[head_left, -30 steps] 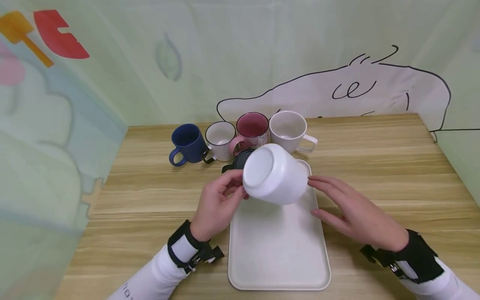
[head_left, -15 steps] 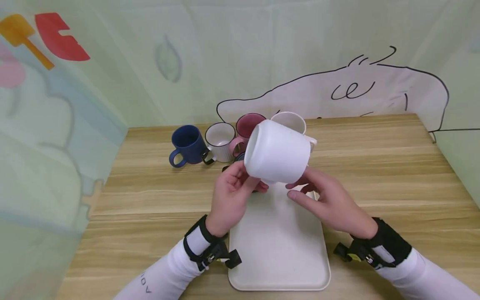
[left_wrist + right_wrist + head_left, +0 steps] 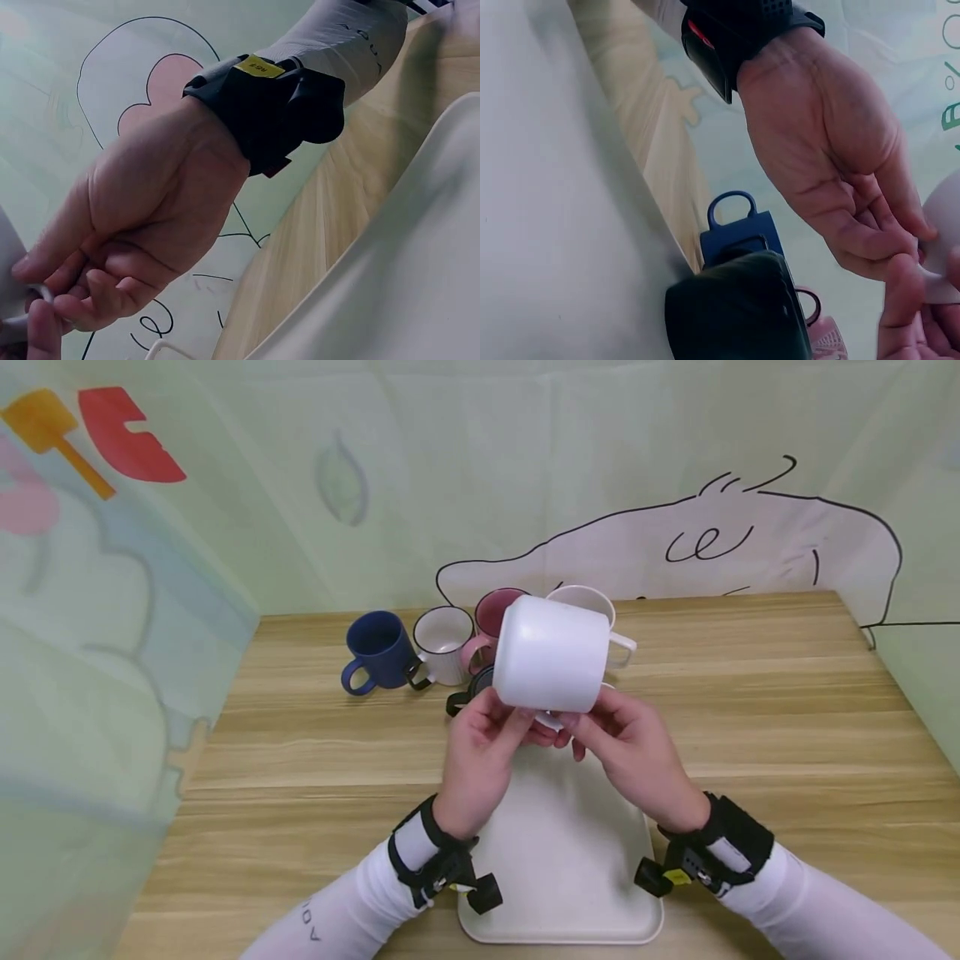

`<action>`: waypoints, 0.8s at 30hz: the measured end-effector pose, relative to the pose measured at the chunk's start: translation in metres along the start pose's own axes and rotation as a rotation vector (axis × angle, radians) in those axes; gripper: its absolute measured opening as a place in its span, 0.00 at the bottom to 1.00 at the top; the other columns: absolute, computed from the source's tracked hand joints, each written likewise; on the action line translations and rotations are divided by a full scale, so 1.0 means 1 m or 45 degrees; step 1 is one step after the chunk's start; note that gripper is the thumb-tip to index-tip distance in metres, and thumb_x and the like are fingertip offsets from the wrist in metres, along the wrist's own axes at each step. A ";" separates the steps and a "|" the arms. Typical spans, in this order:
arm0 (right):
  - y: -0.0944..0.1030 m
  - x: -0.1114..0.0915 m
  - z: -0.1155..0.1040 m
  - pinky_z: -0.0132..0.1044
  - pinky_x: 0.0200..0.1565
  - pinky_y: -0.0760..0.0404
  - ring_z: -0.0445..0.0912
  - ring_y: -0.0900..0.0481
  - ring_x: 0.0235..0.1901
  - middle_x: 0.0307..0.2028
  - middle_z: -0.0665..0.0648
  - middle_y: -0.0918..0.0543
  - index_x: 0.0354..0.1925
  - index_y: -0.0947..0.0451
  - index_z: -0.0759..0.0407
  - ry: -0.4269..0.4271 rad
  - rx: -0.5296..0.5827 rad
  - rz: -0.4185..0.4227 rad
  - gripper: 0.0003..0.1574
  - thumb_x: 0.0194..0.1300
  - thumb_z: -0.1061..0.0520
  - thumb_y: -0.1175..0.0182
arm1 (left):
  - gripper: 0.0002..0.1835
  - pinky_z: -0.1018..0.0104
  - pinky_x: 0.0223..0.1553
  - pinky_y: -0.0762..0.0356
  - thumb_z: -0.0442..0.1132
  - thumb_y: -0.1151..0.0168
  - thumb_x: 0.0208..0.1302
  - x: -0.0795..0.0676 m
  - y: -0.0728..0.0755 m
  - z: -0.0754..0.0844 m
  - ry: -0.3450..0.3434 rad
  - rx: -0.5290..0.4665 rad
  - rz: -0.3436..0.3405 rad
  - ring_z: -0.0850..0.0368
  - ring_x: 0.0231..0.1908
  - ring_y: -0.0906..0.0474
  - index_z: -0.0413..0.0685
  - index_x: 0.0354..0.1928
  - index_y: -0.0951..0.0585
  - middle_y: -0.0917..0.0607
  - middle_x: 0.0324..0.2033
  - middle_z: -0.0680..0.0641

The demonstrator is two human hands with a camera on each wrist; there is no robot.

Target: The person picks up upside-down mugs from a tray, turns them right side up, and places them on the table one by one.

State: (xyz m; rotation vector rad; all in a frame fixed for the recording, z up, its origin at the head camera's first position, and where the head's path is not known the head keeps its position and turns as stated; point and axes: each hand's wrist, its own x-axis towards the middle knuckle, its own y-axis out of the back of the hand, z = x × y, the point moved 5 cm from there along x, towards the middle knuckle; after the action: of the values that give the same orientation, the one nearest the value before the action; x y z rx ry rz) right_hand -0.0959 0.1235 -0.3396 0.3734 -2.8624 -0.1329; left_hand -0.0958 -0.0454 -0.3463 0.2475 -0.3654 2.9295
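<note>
A plain white mug is held up on its side over the far end of the tray, its handle towards me. My left hand grips it at the handle, thumb on the mug's wall. From the other side my right hand pinches the same handle, so the fingertips of both hands meet there. In the left wrist view a finger hooks at the handle loop beside the mug. The right wrist view has the right thumb against the mug's wall. The mug's mouth is hidden from the head view.
Beneath the hands lies a beige tray. Along the table's back stand a blue mug, a black-rimmed white mug, a pink mug and a white mug. A dark mug stands before them, partly covered.
The white mug has turned, its base swinging away from me and its handle coming round towards me. My right hand has moved in from the right and taken the handle too.
</note>
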 end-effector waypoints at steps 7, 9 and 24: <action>0.002 -0.003 0.000 0.39 0.32 0.18 0.50 0.21 0.30 0.36 0.58 0.18 0.55 0.21 0.63 0.065 0.011 0.093 0.16 0.70 0.62 0.40 | 0.17 0.50 0.47 0.19 0.40 0.40 0.71 -0.001 -0.005 0.000 0.018 -0.011 0.002 0.44 0.39 0.16 0.45 0.59 0.23 0.17 0.46 0.40; 0.003 -0.004 -0.001 0.39 0.32 0.17 0.51 0.21 0.29 0.36 0.59 0.18 0.55 0.21 0.64 0.100 0.013 0.114 0.16 0.70 0.64 0.40 | 0.17 0.51 0.47 0.19 0.39 0.40 0.71 0.000 -0.007 0.001 0.009 0.009 -0.008 0.44 0.40 0.16 0.45 0.59 0.23 0.17 0.47 0.41; 0.027 -0.007 -0.003 0.37 0.36 0.16 0.54 0.19 0.30 0.41 0.64 0.17 0.56 0.22 0.68 0.123 0.074 0.223 0.17 0.71 0.65 0.43 | 0.17 0.52 0.45 0.18 0.33 0.43 0.73 0.004 0.003 0.012 -0.041 0.067 -0.068 0.45 0.42 0.16 0.37 0.61 0.25 0.19 0.50 0.35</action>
State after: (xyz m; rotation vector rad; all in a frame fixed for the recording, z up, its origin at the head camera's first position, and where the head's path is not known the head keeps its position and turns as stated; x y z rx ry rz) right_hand -0.0956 0.1514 -0.3353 0.1350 -2.7912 0.0008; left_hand -0.0989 -0.0508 -0.3344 0.3073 -0.2821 2.8884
